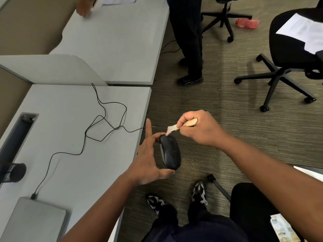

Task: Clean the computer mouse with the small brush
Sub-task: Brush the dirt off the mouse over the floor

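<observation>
A black wired computer mouse (170, 151) is held in the air just off the desk's right edge, above the carpet. My left hand (148, 158) grips it between thumb and fingers, the index finger pointing up. My right hand (201, 128) is shut on a small brush (185, 124) with a light wooden handle. Its pale bristles touch the front end of the mouse. The black cable (104, 117) of the mouse loops across the desk to a laptop.
The grey desk (61, 137) holds a closed silver laptop (33, 222) at the near left and a dark cylinder (13, 172). Another person stands beyond the desk corner (188, 41). Two black office chairs (288, 56) and a red bottle (247, 23) are on the carpet.
</observation>
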### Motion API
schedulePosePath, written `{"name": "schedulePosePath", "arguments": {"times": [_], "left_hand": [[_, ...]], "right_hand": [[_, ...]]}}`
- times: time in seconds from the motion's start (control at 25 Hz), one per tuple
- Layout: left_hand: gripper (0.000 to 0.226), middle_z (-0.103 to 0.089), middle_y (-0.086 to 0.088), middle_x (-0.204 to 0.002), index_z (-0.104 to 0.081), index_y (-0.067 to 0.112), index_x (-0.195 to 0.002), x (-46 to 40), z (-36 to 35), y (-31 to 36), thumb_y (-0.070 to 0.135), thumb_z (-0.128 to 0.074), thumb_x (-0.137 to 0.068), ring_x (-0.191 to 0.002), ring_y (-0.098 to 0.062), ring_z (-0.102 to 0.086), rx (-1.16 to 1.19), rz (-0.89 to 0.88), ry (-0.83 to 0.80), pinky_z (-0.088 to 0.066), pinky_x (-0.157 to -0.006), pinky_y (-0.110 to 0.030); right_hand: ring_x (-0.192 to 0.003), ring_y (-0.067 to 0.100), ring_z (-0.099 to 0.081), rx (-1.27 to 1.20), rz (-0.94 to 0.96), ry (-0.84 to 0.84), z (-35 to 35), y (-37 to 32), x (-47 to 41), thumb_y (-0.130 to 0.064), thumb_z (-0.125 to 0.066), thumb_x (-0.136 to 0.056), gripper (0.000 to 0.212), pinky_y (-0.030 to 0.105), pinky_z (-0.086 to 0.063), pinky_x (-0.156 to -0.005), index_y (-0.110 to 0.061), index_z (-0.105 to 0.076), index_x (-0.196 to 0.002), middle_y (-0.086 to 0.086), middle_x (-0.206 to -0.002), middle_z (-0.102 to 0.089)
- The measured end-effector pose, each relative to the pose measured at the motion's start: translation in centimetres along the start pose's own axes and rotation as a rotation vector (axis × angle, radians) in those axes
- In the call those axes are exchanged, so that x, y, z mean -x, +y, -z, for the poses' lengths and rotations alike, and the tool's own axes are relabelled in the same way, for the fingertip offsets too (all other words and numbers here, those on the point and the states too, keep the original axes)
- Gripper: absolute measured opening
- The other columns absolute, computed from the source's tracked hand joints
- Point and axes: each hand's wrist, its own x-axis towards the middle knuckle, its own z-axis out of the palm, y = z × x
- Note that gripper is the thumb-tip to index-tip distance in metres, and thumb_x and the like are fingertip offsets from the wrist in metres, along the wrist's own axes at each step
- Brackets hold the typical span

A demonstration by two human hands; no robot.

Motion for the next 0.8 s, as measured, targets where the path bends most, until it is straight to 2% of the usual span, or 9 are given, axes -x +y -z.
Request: {"name": "schedulePosePath", "arguments": {"times": [0.12, 0.16, 0.28, 0.4, 0.52, 0.64, 0.76, 0.8], "left_hand": [[0.166, -0.035, 0.037, -0.155, 0.04, 0.064, -0.15, -0.09, -0.04, -0.33, 0.053, -0.098, -0.058, -0.143, -0.004, -0.039, 0.027, 0.013, -0.021, -0.03, -0.117, -0.038], [0.167, -0.037, 0.038, -0.152, 0.041, 0.062, -0.151, -0.13, -0.05, -0.43, 0.052, -0.098, -0.058, -0.143, -0.004, -0.038, 0.03, 0.016, -0.02, -0.03, -0.117, -0.038], [0.168, -0.039, 0.023, -0.162, 0.041, 0.062, -0.151, -0.11, -0.12, -0.5, 0.051, -0.098, -0.058, -0.146, -0.008, -0.04, 0.03, 0.014, -0.017, -0.033, -0.121, -0.044], [0.167, -0.041, 0.022, -0.161, 0.04, 0.062, -0.152, 0.02, -0.27, -0.47, 0.05, -0.098, -0.059, -0.147, -0.009, -0.041, 0.026, 0.017, -0.019, -0.033, -0.124, -0.051], [0.167, -0.04, 0.025, -0.157, 0.039, 0.062, -0.152, 0.06, -0.34, -0.68, 0.05, -0.098, -0.059, -0.138, 0.01, -0.04, 0.032, 0.018, -0.025, -0.031, -0.121, -0.044], [0.166, -0.039, 0.024, -0.159, 0.038, 0.064, -0.152, 0.1, -0.26, -0.88, 0.05, -0.099, -0.058, -0.132, 0.024, -0.035, 0.03, 0.011, -0.023, -0.029, -0.115, -0.035], [0.164, -0.033, 0.023, -0.167, 0.033, 0.069, -0.151, 0.27, -0.41, -0.84, 0.046, -0.1, -0.059, -0.138, 0.013, -0.039, 0.024, -0.011, -0.033, -0.033, -0.119, -0.043], [0.164, -0.026, 0.029, -0.169, 0.031, 0.067, -0.154, 0.32, -0.48, -0.83, 0.046, -0.101, -0.059, -0.14, 0.007, -0.041, 0.023, -0.021, -0.037, -0.034, -0.122, -0.047]], "right_hand": [[-0.043, -0.002, -0.051, -0.008, 0.008, 0.046, -0.2, 0.22, 0.17, -0.009, -0.071, -0.078, 0.015, 0.013, -0.036, -0.043, -0.023, -0.076, -0.077, -0.017, -0.053, -0.063], [-0.044, -0.003, -0.051, -0.02, 0.018, 0.046, -0.21, 0.15, 0.24, -0.012, -0.071, -0.076, 0.013, 0.012, -0.036, -0.043, -0.023, -0.076, -0.077, -0.017, -0.053, -0.064], [-0.045, -0.003, -0.053, -0.039, 0.018, -0.011, -0.09, -0.26, 0.31, -0.021, -0.07, -0.07, 0.009, 0.012, -0.036, -0.043, -0.025, -0.076, -0.074, -0.019, -0.054, -0.064], [-0.046, -0.003, -0.055, 0.007, 0.002, -0.011, -0.26, -0.16, 0.25, -0.017, -0.072, -0.073, 0.01, 0.011, -0.037, -0.043, -0.026, -0.075, -0.074, -0.021, -0.055, -0.065], [-0.044, -0.002, -0.052, 0.001, -0.018, 0.032, -0.39, 0.09, 0.42, -0.01, -0.072, -0.078, 0.016, 0.013, -0.037, -0.044, -0.025, -0.076, -0.076, -0.018, -0.054, -0.064], [-0.044, -0.001, -0.051, -0.049, 0.005, 0.007, -0.21, -0.25, 0.65, -0.019, -0.069, -0.073, 0.007, 0.014, -0.037, -0.043, -0.023, -0.075, -0.073, -0.017, -0.052, -0.062], [-0.045, -0.002, -0.053, -0.019, -0.003, -0.029, -0.28, -0.5, 0.66, -0.018, -0.071, -0.075, 0.006, 0.014, -0.038, -0.043, -0.021, -0.075, -0.074, -0.019, -0.053, -0.063], [-0.046, -0.003, -0.053, 0.01, -0.004, -0.009, -0.33, -0.44, 0.61, -0.014, -0.072, -0.077, 0.009, 0.013, -0.038, -0.044, -0.022, -0.076, -0.075, -0.02, -0.055, -0.064]]}}
